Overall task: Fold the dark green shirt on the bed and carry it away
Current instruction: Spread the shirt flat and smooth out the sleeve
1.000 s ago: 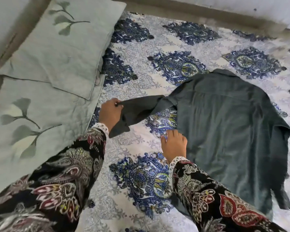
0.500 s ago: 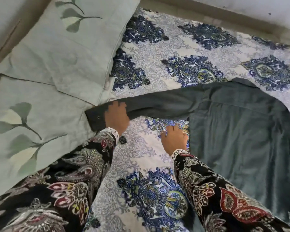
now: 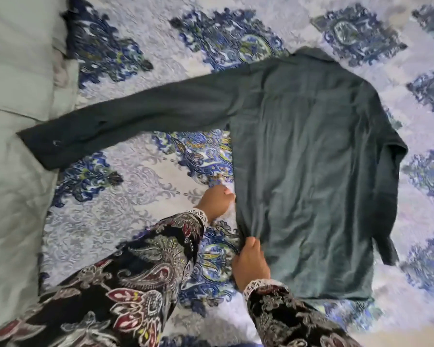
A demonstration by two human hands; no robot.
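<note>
The dark green shirt (image 3: 306,176) lies back-up on the patterned bedspread (image 3: 125,201), its collar toward the far side. One sleeve (image 3: 125,123) stretches out flat to the left, with its cuff resting on the pale green pillow (image 3: 13,171). The other sleeve looks already tucked over along the right edge.

The right hand (image 3: 251,264) pinches the near left side seam of the shirt, fingers curled round a small bunch of cloth. The left hand (image 3: 217,200) sits just beside the same edge, higher up; motion blur hides whether its fingers hold the fabric or only touch it.

The step in hand appears to be folding the left side inward. To do it well, both hands should grip the seam at spread points (one near the hem, one nearer the armpit) so the edge lifts as a straight line. Carry it over to about the shirt's middle, lay it down, then smooth it flat. The long sleeve will drag behind, so it needs folding back down along the body afterwards.
</note>
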